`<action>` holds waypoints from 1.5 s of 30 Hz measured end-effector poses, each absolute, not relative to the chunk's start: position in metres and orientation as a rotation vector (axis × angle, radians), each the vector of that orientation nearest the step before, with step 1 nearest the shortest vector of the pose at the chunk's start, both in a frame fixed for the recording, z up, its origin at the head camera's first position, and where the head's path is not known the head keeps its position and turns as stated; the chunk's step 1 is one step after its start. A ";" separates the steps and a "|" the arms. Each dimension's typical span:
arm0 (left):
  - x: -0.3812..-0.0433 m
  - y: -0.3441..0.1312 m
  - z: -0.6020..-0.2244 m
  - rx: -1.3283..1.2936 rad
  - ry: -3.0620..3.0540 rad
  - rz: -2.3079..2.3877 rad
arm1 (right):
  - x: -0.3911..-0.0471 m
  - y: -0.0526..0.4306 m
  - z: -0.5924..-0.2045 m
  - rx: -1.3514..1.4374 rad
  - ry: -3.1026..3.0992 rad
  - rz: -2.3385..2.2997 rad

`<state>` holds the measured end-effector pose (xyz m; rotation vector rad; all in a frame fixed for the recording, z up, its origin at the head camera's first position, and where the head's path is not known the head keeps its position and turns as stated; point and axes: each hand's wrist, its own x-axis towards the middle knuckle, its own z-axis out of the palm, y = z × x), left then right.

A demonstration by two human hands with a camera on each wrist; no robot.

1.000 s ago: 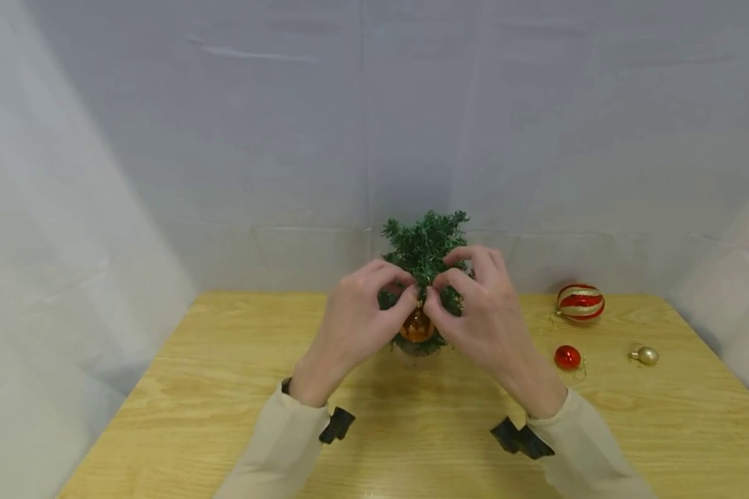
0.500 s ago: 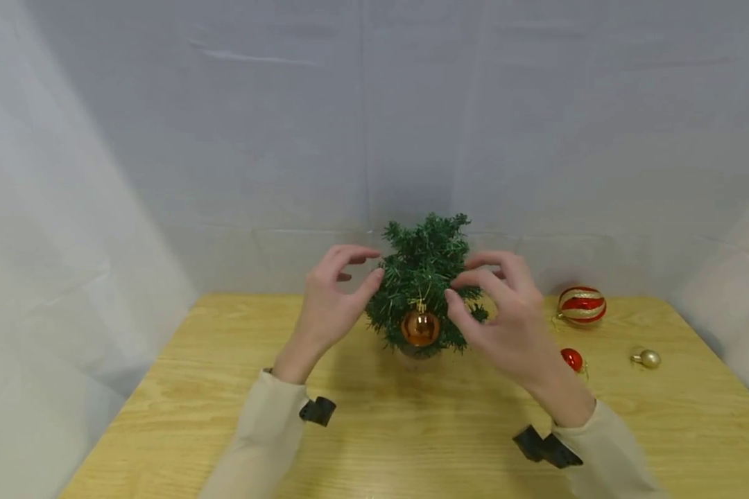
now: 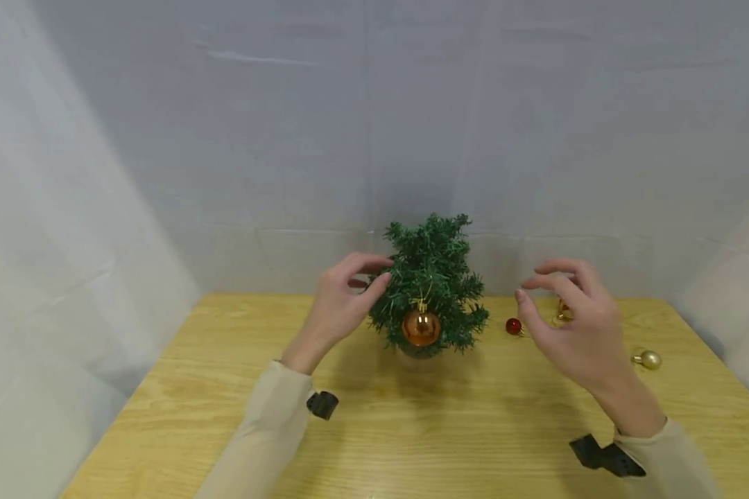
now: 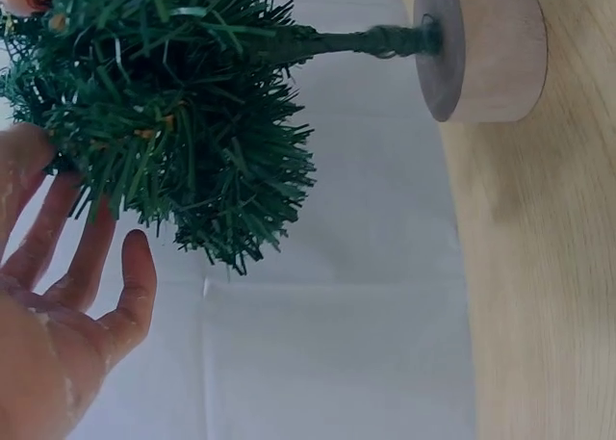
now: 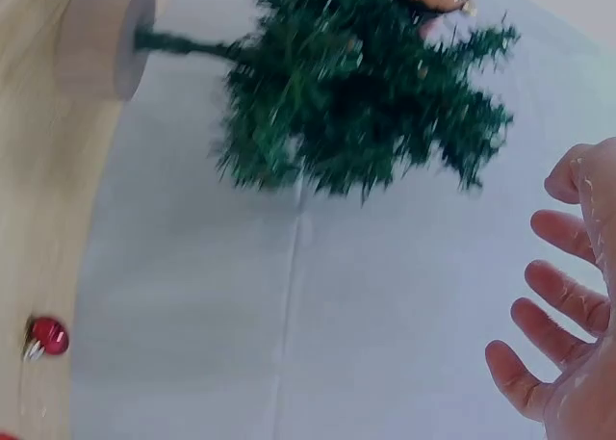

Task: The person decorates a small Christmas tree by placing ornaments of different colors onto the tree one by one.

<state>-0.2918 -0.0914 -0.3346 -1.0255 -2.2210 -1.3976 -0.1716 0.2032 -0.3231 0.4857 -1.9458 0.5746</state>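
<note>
A small green artificial Christmas tree (image 3: 433, 256) stands mid-table on a round pale wooden base (image 4: 500, 50). On its front hangs a shiny copper bauble (image 3: 421, 328) by a gold loop. At the tree's left edge is my left hand (image 3: 345, 298), its fingertips among the outer branches; in the left wrist view those fingers (image 4: 91, 252) look loosely bent and apart. My right hand (image 3: 577, 329) is in the air right of the tree, over the ornaments, holding nothing, its fingers (image 5: 563, 296) spread and slightly bent.
A small red bauble (image 3: 514, 326) lies between the tree and my right hand. Behind that hand, a striped bauble (image 3: 564, 310) is mostly hidden. A small gold bauble (image 3: 649, 359) rests farther right on the wooden table (image 3: 374, 443). White sheeting (image 3: 287, 138) hangs around the back and sides.
Both hands have parted from the bauble's loop, leaving it hanging on the tree. My right hand has moved right, above the ornaments; my left drew back, then returned slightly to the branches.
</note>
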 end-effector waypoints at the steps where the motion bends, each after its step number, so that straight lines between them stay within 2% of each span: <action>1: -0.292 -0.091 -0.335 -1.023 -2.218 -1.407 | -0.171 0.207 -0.325 0.481 -1.949 0.583; 12: -0.291 -0.090 -0.340 -1.074 -2.123 -1.387 | -0.160 0.248 -0.342 0.382 -1.974 0.546; 25: -0.278 -0.090 -0.339 -1.194 -1.999 -1.104 | -0.145 0.283 -0.360 0.288 -2.052 0.559; 33: -0.267 -0.086 -0.337 -1.216 -1.914 -0.866 | -0.137 0.298 -0.367 0.244 -2.109 0.481; 45: -0.255 -0.079 -0.338 -1.210 -1.857 -0.760 | -0.134 0.312 -0.377 0.246 -2.125 0.416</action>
